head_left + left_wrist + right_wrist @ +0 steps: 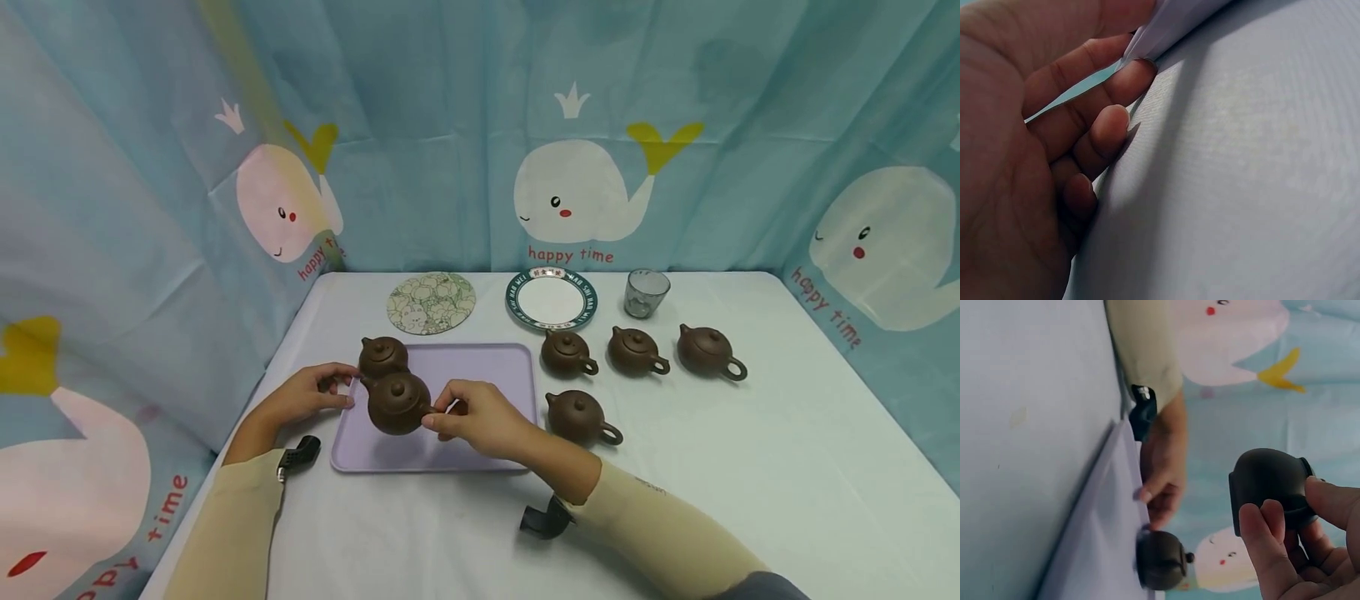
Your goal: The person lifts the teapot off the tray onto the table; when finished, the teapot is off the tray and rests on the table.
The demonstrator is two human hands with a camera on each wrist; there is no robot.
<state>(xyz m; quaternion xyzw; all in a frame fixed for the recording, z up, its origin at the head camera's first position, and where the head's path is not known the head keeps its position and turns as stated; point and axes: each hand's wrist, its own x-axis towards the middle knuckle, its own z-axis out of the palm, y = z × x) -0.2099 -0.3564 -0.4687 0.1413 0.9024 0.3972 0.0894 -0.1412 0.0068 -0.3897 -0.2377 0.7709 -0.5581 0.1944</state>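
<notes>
1. Table [750,467] under a white cloth carries everything, with whale-print curtain behind.
2. Lilac tray [480,375] sits at the near left; one brown teapot [383,356] stands in its far-left corner.
3. Right hand [480,417] has its fingers curled round the handle of a second teapot [398,403], held just above the tray.
4. Left hand [307,396] pinches the tray's left edge, fingers curled under the rim.
5. Four more teapots [637,350] stand right of the tray, well apart from it.
6. Plate [552,300], floral mat [431,302] and small glass [646,292] line the far edge.
</notes>
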